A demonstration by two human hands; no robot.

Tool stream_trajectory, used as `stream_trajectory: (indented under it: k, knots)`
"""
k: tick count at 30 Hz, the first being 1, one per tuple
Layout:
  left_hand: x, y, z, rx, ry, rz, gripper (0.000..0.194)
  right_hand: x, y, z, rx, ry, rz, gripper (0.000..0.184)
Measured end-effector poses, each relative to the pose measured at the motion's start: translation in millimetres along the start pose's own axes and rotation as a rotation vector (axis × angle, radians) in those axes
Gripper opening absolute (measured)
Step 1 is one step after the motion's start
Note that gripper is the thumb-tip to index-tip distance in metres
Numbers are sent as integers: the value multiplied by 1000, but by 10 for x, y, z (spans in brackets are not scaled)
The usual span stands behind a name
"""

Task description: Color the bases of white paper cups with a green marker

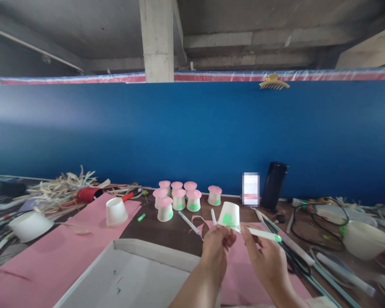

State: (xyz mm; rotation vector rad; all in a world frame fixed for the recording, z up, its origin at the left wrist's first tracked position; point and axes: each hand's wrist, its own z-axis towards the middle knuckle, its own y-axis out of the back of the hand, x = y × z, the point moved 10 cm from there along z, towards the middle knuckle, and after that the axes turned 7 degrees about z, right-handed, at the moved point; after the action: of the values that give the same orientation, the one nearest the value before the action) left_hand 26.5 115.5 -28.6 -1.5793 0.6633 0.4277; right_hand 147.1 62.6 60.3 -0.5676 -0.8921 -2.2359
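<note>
Left hand (pixel 215 244) pinched shut on paper cup (pixel 234 208) near rim; right hand (pixel 269 261) pinching marker (pixel 262 233) just beside. Slack rim grip could let cup twist; fingers could smear green patch (pixel 228 220) if wet. Tray (pixel 154 250) left of hands holds small dark bits. Bowl (pixel 365 241) right, contents unclear.

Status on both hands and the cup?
Left hand: gripping white cup, green patch on its side. Right hand: holding green-tipped marker at the cup. White tray beside left forearm.
</note>
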Motion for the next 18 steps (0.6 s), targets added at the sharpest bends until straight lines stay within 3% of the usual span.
stream_trajectory:
  k: [18]
  knots:
    - [-6, -22, -21, -6, 17, 32, 17, -61, -11, 26, -15, 16, 54, 35]
